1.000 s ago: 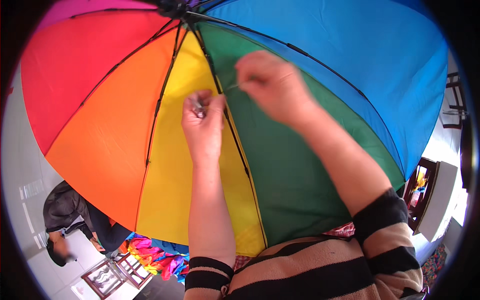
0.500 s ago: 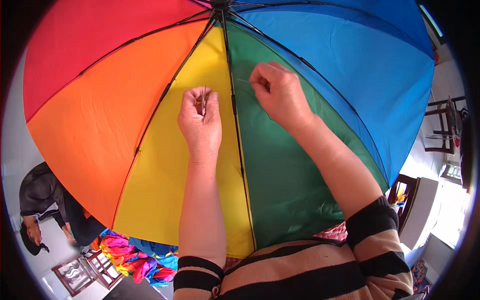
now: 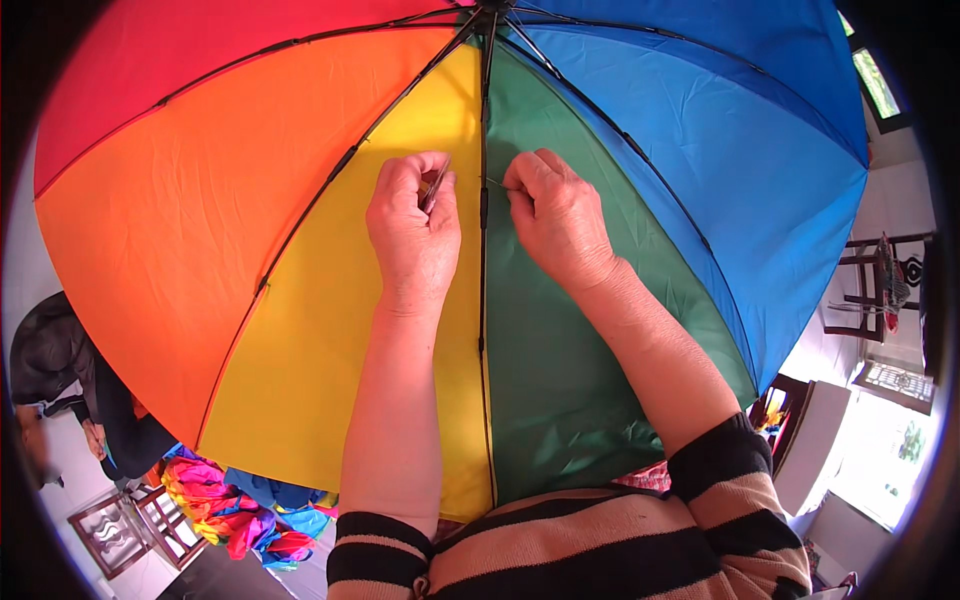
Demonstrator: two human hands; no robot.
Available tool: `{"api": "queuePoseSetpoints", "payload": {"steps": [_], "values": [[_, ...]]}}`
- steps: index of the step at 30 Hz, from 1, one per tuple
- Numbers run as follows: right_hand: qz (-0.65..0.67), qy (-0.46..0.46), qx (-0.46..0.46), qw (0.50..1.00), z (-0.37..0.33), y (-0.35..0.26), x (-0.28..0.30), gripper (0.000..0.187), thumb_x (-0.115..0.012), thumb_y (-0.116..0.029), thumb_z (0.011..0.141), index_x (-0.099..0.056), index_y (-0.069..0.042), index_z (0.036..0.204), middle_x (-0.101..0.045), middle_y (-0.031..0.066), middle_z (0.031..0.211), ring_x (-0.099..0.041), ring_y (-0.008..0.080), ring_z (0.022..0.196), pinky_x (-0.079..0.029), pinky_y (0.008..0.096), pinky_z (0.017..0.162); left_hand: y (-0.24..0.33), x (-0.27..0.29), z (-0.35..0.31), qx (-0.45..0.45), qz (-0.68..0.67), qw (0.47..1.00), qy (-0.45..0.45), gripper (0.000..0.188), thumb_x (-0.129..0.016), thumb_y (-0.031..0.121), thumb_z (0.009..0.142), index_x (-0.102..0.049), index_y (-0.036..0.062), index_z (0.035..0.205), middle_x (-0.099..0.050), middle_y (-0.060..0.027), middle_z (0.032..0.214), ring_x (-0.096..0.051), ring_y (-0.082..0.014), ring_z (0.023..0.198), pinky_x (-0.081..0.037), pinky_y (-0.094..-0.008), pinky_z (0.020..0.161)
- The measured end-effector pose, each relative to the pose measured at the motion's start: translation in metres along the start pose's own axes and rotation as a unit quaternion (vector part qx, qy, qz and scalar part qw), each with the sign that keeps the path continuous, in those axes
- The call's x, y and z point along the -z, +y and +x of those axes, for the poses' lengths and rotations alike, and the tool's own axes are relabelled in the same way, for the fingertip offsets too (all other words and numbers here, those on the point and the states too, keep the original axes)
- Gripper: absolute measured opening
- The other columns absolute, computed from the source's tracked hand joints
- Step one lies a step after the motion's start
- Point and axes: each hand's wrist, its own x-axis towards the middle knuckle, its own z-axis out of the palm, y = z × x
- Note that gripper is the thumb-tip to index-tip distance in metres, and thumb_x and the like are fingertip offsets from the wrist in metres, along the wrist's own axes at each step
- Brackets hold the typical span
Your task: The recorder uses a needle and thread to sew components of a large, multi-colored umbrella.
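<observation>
The open underside of a rainbow umbrella (image 3: 330,270) spreads before me, with black ribs running from its hub (image 3: 494,8) at the top. Over the yellow panel (image 3: 300,390), my left hand (image 3: 415,230) is closed on a small, narrow metal tool (image 3: 434,188), its blade-like tip poking up past the fingers; its exact kind is unclear. My right hand (image 3: 560,215) pinches a thin needle (image 3: 493,182) in front of the green panel (image 3: 560,400), the point towards the rib (image 3: 484,210) between the yellow and green panels.
At the lower left lies a heap of multicoloured cloth (image 3: 225,505). Beyond it a person in dark clothes (image 3: 70,390) is bent over. Dark wooden chairs (image 3: 870,285) stand at the right, near a bright window (image 3: 900,455).
The umbrella's hub and middle rib have shifted right in view. My right hand has come lower, nearer the rib, and the left hand has moved slightly right and up, its metal tool tilted more.
</observation>
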Motion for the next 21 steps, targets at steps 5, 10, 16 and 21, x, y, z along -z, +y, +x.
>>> {"api": "queuePoseSetpoints", "payload": {"steps": [5, 10, 16, 21], "values": [[0.029, 0.004, 0.064, 0.997, 0.013, 0.009, -0.003, 0.01, -0.059, 0.005, 0.077, -0.057, -0.002, 0.084, -0.059, 0.0128, 0.082, -0.061, 0.0334, 0.074, -0.05, 0.039, 0.065, 0.0, -0.009, 0.002, -0.074, 0.033, 0.996, -0.033, 0.012, -0.066, -0.004, 0.082, -0.059, -0.0002, 0.09, -0.061, -0.009, 0.086, -0.063, -0.024, 0.072, -0.051, -0.0298, 0.066], [0.077, -0.022, 0.052, 0.995, 0.017, 0.014, 0.009, 0.011, -0.061, 0.004, 0.077, -0.059, -0.003, 0.085, -0.058, 0.0126, 0.082, -0.06, 0.0331, 0.076, -0.049, 0.039, 0.066, 0.0, -0.006, 0.009, -0.03, 0.056, 0.994, -0.084, 0.01, -0.066, -0.004, 0.08, -0.058, -0.0004, 0.084, -0.061, -0.0081, 0.082, -0.06, -0.0225, 0.066, -0.049, -0.031, 0.063], [0.039, 0.009, 0.056, 0.998, 0.007, -0.001, 0.003, 0.011, -0.063, 0.003, 0.076, -0.06, -0.003, 0.084, -0.057, 0.0121, 0.088, -0.06, 0.0316, 0.08, -0.049, 0.038, 0.068, 0.003, 0.014, 0.012, 0.041, 0.054, 0.994, -0.08, 0.008, -0.065, -0.004, 0.081, -0.058, -0.0001, 0.08, -0.059, -0.0055, 0.076, -0.056, -0.0144, 0.063, -0.046, -0.0272, 0.061], [0.023, 0.019, 0.083, 0.996, 0.008, 0.007, 0.0, 0.01, -0.064, 0.004, 0.076, -0.06, -0.002, 0.082, -0.056, 0.0116, 0.092, -0.06, 0.0294, 0.08, -0.049, 0.0364, 0.068, 0.002, 0.016, 0.014, 0.071, -0.002, 0.995, -0.072, 0.009, -0.064, -0.004, 0.082, -0.057, 0.0009, 0.079, -0.057, -0.002, 0.073, -0.05, -0.0076, 0.063, -0.044, -0.024, 0.061]]}}
